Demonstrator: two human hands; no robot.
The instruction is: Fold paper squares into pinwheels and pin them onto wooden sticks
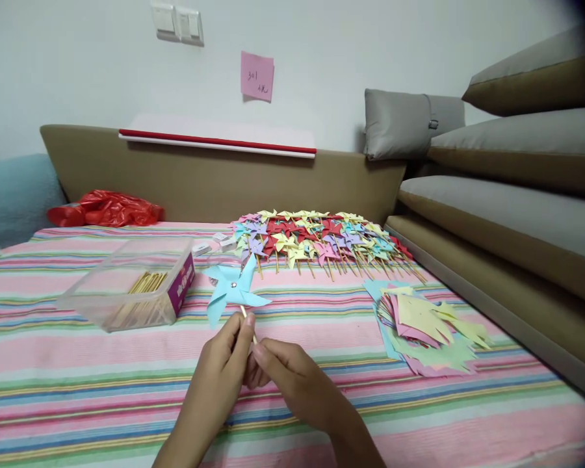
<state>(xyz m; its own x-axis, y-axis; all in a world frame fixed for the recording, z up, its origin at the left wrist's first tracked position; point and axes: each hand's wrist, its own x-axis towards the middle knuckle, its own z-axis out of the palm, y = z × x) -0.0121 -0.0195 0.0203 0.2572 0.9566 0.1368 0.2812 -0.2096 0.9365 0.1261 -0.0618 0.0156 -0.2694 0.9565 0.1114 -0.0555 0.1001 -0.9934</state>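
Between my hands a light-blue paper pinwheel point(233, 286) stands upright on a thin wooden stick point(244, 312), with a small shiny pin at its centre. My left hand point(231, 344) pinches the stick just below the blades. Lower down, my right hand point(283, 370) grips the same stick between thumb and fingers. The stick's lower end is hidden by the fingers. To the left sits a clear plastic box point(92, 299) with several wooden sticks point(149, 282) inside and a purple label on its side. Behind the blue pinwheel lie small white boxes point(202, 249).
Many coloured pinwheels point(297, 244) on sticks lie in rows at the back. Cut paper pieces point(424, 318) are piled at the right. A red plastic bag point(112, 209) rests at the back left. Stacked cushions point(517, 201) line the right side of the striped cloth point(102, 396).
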